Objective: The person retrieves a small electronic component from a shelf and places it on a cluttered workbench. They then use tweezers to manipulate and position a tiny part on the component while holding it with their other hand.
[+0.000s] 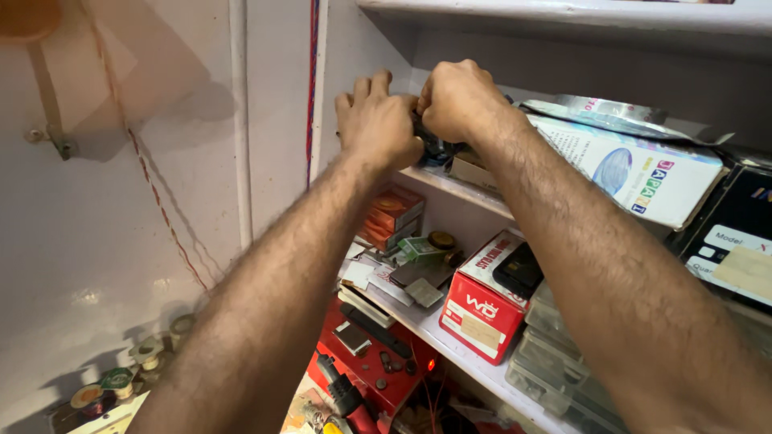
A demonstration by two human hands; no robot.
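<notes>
dark small object [435, 147], maybe a gadget, gripped by left hand [379, 120] and right hand [460, 98] beside white box [635, 165].

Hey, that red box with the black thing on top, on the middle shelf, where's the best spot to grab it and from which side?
Probably grip the red box across its two upright side faces near the front corner, coming from the open front of the shelf. That corner juts toward you; clear plastic cases crowd its right, and a black object rests on its lid.

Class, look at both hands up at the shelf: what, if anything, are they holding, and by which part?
Both hands, left hand and right hand, close around a small dark object at the shelf edge; which part cannot be told.
</notes>
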